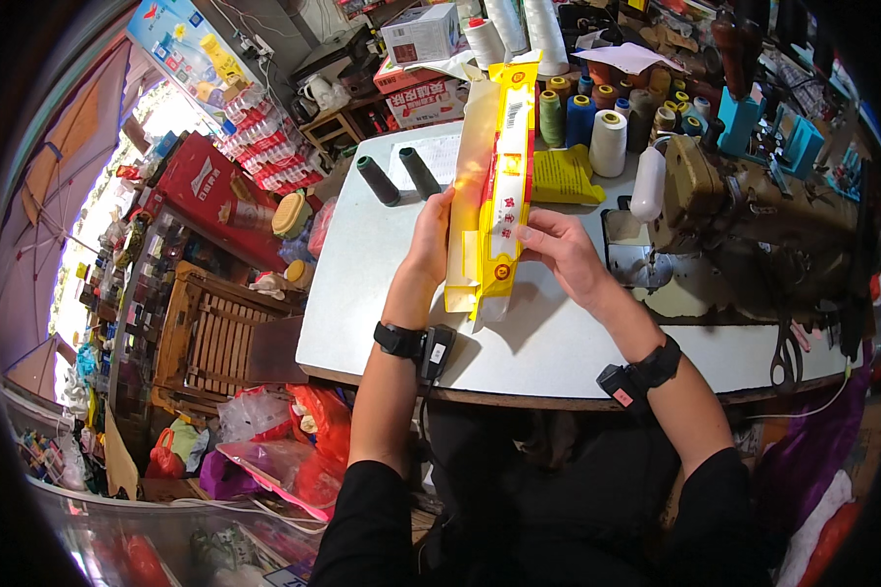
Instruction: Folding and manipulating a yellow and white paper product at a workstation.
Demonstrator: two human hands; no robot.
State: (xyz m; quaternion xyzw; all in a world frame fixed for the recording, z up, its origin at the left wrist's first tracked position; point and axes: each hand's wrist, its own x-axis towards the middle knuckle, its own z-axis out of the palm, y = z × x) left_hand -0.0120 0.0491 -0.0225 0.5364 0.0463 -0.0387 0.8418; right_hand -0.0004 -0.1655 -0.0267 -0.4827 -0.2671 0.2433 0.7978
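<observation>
Above the white tabletop [362, 298] I hold up a long, narrow cardboard carton [509, 147], yellow and red with a white stripe. Its left side shows a plain cream surface, and loose flaps hang at its lower end. My left hand [429, 240] grips the carton's left edge, its fingers partly hidden behind the card. On the right edge, lower down, my right hand [566, 256] pinches the card between thumb and fingers. Two dark green thread cones [378, 181] stand just beyond my left hand. A yellow packet [568, 178] lies behind the carton, to the right.
A brown sewing machine [754, 210] occupies the table's right side, with black scissors [785, 357] near the front edge. Several thread spools, including a white cone [608, 147], crowd the back. Left of the table stand a wooden chair [220, 338] and red plastic bags [323, 421].
</observation>
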